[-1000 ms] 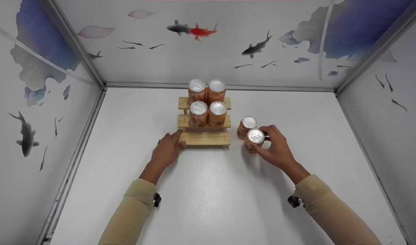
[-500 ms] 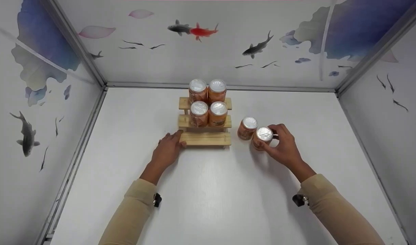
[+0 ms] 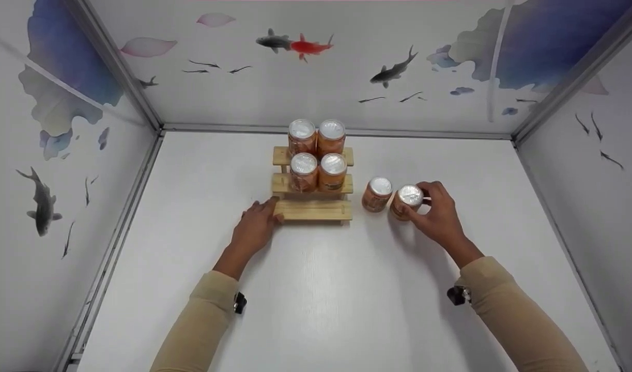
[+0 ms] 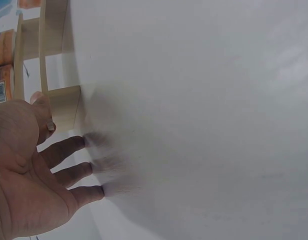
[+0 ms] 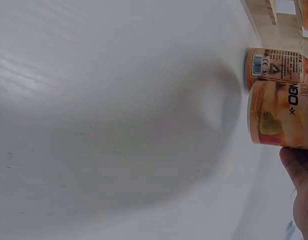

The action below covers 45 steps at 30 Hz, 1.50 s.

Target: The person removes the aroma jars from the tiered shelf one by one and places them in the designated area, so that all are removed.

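Note:
My right hand (image 3: 440, 217) pinches an orange can (image 3: 410, 196) with a silver top, thumb in front and fingers behind. In the right wrist view that printed can (image 5: 276, 115) overlaps a second can (image 5: 279, 65), which stands upright on the table. In the head view the second can (image 3: 378, 195) is just left of the held one. My left hand (image 3: 253, 227) holds the left end of the bottom step of a small three-step wooden rack (image 3: 316, 211). In the left wrist view its thumb and forefinger are at the plank's end, with the other fingertips by the table.
Several like cans (image 3: 332, 173) stand two by two on the rack's middle and top steps. The white table (image 3: 316, 289) ends at a metal rail (image 3: 228, 128) below the back wall. Side walls with painted fish rise left and right.
My right hand has carried its can rightward and slightly back, from in front of the other can to its right side. My left hand has stayed at the rack.

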Motion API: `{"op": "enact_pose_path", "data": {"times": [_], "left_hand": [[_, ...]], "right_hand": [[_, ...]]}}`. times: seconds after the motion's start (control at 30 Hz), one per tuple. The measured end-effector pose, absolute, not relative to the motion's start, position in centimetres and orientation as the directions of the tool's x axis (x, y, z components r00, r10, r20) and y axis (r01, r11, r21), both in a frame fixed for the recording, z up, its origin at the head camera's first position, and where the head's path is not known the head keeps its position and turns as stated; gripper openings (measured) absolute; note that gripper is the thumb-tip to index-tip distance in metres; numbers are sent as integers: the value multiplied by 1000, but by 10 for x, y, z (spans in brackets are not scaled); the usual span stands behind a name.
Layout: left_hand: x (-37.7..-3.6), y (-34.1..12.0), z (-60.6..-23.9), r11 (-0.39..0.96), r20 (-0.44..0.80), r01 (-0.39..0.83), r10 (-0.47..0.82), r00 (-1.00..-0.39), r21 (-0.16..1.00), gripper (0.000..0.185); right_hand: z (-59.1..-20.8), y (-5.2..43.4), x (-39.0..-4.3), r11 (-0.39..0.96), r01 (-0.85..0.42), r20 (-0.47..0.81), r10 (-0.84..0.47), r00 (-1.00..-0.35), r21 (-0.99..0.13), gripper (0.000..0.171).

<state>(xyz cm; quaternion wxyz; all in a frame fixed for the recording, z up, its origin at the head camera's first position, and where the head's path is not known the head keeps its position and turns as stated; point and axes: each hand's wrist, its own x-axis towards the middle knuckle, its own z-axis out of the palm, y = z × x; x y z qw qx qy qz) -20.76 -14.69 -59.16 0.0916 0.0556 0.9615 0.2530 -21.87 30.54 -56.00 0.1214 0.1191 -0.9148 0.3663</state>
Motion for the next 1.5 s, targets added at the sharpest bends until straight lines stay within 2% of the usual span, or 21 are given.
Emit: {"op": "enact_pose_path", "data": {"times": [0.67,1.5], "left_hand": [[-209,-146,-593,865,-143,61,152,-978,498,59],[-209,-147,-591,864,-144,56,147,-979,501,57]], "right_hand": [[-568,306,-244,680,-220,248,-58,-967,-699,56],[-574,299,-251,671,-163,181,-43,-983,-723,59]]}}
